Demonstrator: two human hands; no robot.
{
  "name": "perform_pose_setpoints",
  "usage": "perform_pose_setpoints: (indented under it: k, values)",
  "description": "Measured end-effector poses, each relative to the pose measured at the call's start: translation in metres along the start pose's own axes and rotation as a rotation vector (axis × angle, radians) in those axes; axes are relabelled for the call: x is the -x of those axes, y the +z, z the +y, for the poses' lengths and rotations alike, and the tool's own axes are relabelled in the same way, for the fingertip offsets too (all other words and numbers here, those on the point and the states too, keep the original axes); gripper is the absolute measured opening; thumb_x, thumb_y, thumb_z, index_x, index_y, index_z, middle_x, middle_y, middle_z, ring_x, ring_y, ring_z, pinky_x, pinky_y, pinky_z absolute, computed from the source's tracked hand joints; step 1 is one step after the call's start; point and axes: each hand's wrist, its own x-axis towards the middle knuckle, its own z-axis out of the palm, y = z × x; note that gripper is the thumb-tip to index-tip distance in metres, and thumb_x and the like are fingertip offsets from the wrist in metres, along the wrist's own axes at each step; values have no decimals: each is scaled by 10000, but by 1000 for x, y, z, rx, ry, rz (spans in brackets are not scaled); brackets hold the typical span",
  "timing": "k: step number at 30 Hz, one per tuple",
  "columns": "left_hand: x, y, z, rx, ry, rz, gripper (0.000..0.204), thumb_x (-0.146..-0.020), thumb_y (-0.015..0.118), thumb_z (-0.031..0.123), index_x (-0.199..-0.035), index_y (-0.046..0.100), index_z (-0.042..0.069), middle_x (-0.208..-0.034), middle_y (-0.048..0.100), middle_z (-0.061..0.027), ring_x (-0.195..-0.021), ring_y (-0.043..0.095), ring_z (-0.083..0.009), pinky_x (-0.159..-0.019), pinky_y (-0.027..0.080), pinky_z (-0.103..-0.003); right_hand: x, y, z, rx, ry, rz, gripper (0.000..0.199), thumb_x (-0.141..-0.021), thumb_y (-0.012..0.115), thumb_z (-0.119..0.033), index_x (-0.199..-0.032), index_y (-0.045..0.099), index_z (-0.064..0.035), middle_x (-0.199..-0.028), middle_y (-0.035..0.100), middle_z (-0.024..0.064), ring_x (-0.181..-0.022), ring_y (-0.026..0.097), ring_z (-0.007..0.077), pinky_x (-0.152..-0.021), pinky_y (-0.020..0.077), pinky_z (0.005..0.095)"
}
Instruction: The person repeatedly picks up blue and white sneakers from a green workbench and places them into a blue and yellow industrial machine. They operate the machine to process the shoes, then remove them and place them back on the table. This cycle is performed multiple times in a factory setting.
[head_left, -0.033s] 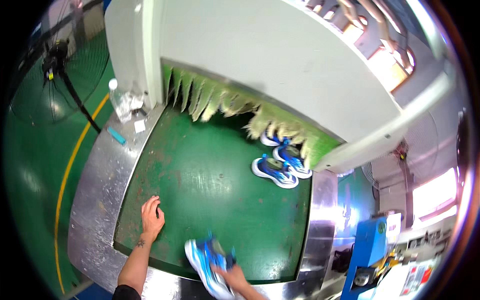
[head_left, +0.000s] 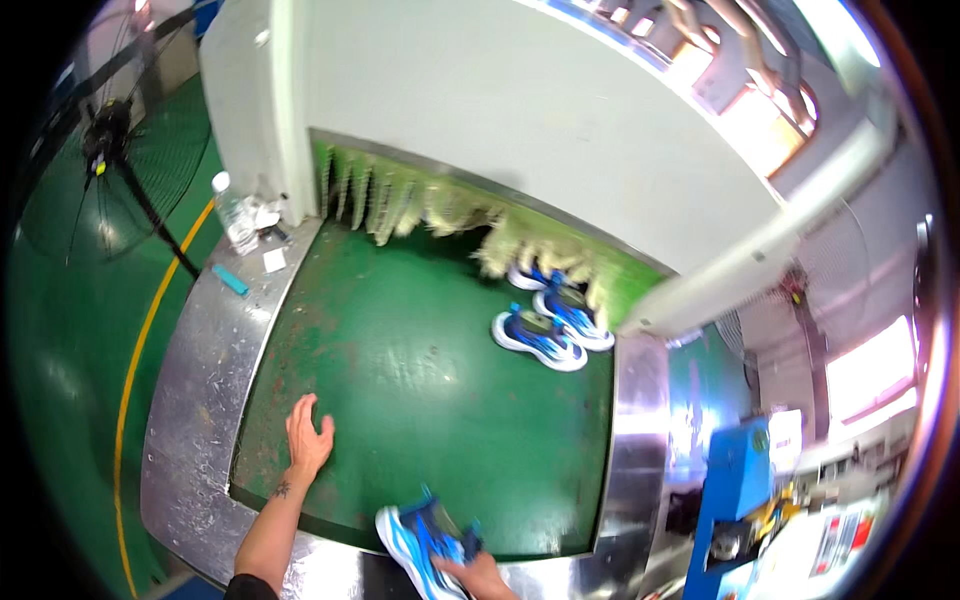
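- Here's the right hand [head_left: 480, 578] at the near side, fingers gripping a blue-and-white shoe [head_left: 425, 540], low in the view, over the near edge of the table [head_left: 400, 400].
- That shoe is tipped over, its pale sole facing left, its lower end running out of view!
- Across to the left hand [head_left: 310, 445]: nothing in it, fingers curved, thumb spread wide, over the left part of the green top; whether it touches the surface, I cannot tell.
- Up at the far right, three more shoes in matching colours: the nearest shoe [head_left: 540, 340] sits on the green top, the middle shoe [head_left: 575, 318] just behind it, and the far shoe [head_left: 530, 277] partly covered by a ragged fringe [head_left: 400, 205].
- The fringe hangs below a big grey panel [head_left: 500, 120], shadow showing behind its strips.
- Out on the left metal border [head_left: 200, 400]: a clear bottle [head_left: 237, 220], a white square [head_left: 274, 260] and a teal bar [head_left: 230, 279].
- Beyond that, a standing fan [head_left: 107, 140] and a yellow floor line [head_left: 133, 380].
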Motion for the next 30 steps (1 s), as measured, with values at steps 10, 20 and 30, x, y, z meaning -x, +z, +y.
perform_pose_setpoints:
  k: [10,20,30]
  values:
    - [146,-138,309,1297,-350,-1565,912,-862,483,653,-1421,334,-52,-1266,549,-225,-1027,628,-314,-895,522,-444,176,-133,-69,32,-989,348,724,-760,761,-164,-1388,416,-57,-1314,466,178,-1230,477,355,-1060,387,438]
    - [422,-96,457,1135,220,-1726,874,-756,764,252,-1448,298,-8,-1345,492,-171,-1155,573,-261,-965,499,-392,379,-194,122,-734,-925,597,672,-891,706,-235,-1427,365,-15,-1228,550,80,-1153,493,180,-1021,382,312]
    - [779,-65,638,750,526,-2097,645,-933,583,41,-1461,214,-1,-1497,347,-218,-1389,362,-303,-1120,339,-410,647,-255,424,-1219,-546,1373,492,-910,655,-223,-1310,463,-10,-1102,628,90,-995,622,191,-881,507,336]
